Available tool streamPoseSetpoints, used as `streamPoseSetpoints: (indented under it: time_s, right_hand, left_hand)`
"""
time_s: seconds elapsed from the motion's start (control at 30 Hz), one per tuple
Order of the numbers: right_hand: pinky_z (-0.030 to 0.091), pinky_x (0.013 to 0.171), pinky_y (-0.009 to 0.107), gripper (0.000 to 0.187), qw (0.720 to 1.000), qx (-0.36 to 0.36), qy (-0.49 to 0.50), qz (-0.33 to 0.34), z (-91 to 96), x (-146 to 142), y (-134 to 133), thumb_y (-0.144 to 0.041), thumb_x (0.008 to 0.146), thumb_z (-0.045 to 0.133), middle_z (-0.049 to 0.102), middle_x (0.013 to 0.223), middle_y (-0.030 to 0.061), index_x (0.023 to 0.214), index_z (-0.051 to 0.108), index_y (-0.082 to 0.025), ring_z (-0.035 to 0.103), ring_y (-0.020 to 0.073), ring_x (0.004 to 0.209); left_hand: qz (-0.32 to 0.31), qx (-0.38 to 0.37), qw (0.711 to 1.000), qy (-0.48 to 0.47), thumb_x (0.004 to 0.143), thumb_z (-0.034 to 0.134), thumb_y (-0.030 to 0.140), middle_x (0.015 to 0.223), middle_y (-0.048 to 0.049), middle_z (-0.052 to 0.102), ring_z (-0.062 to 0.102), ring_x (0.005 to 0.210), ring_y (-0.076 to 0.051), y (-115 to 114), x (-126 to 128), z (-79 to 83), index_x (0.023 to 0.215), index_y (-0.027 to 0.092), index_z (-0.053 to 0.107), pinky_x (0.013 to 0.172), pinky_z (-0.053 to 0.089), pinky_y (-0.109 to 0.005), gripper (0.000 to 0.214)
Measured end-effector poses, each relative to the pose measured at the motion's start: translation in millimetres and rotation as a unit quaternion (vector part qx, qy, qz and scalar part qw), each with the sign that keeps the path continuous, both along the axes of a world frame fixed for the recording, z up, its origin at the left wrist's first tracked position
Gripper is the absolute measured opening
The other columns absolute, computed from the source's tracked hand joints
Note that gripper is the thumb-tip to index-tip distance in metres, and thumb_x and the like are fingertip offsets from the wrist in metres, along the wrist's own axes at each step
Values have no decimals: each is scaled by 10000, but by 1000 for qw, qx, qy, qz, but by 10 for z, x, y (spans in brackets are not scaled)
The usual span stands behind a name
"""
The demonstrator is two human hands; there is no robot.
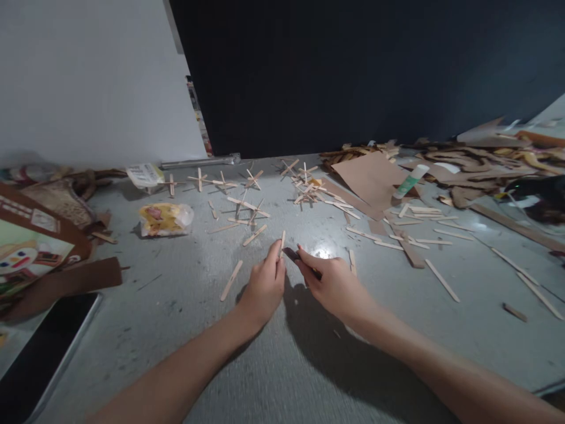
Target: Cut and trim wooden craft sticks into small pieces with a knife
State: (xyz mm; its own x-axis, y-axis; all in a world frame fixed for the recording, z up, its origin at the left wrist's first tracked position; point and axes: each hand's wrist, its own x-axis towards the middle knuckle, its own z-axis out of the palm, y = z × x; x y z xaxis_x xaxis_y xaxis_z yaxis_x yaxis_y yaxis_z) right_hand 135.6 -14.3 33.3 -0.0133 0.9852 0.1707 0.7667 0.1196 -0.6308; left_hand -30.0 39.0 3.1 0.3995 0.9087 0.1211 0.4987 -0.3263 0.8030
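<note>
My left hand [265, 282] is closed in a pinch on a pale wooden craft stick [282, 240] that points up and away from the fingers. My right hand [331, 282] is closed on a small dark brown strip [292, 254], its tip touching the stick near my left fingertips. Both hands hover just above the grey table [286, 353], close together at the middle. A loose stick [231, 280] lies left of my left hand, and another stick [352, 261] lies just right of my right hand.
Several crossed stick pieces [247, 206] are scattered across the far table. A glue stick [410, 181] lies on brown cardboard sheets [371, 176] at the right. A yellow plastic bag [164, 219] and paper crafts [26, 253] sit at the left.
</note>
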Motion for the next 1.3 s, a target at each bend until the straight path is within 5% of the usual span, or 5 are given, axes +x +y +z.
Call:
streamPoseSetpoints:
  time_s: [0.17,0.4,0.63,0.9,1.3]
  right_hand:
    - [308,517,243,391,1000,-2,5,1,-32,8,5,-294,1019,457,731,681,119,1107,801,-129,482,128,481]
    - [324,535,227,335,998,14,55,19,-86,-2,19,-315,1042,464,683,646,48,977,754,-162,505,120,503]
    - [377,544,236,275,991,-19,123,58,30,-40,-6,-301,1036,462,629,637,4,828,617,-212,567,132,531]
    - [329,396,228,308,959,-141,236,61,182,89,25,-411,1005,513,541,591,-36,855,657,-184,452,95,386]
    - [324,373,206,309,961,-124,242,54,106,9,0,-411,992,532,536,562,-44,854,678,-177,441,86,392]
  left_hand:
    - [-7,4,1000,16,1049,359,263,1002,-115,738,689,922,-244,-16,9,-26,1528,161,490,789,493,-333,507]
    - [0,-3,999,-38,1031,418,262,754,-6,649,610,676,-181,4,15,-25,1413,155,546,674,439,-287,418]
    - [31,3,997,-72,1047,432,284,813,-29,677,618,710,-175,-2,5,-64,1446,173,556,709,454,-294,432]
    - [-7,3,999,-44,1039,412,265,783,3,616,559,698,-160,29,-17,-45,1463,195,582,695,420,-278,462]
    - [-20,-25,998,-46,1033,416,253,725,21,592,538,635,-162,-20,5,14,1441,172,532,628,374,-283,431]
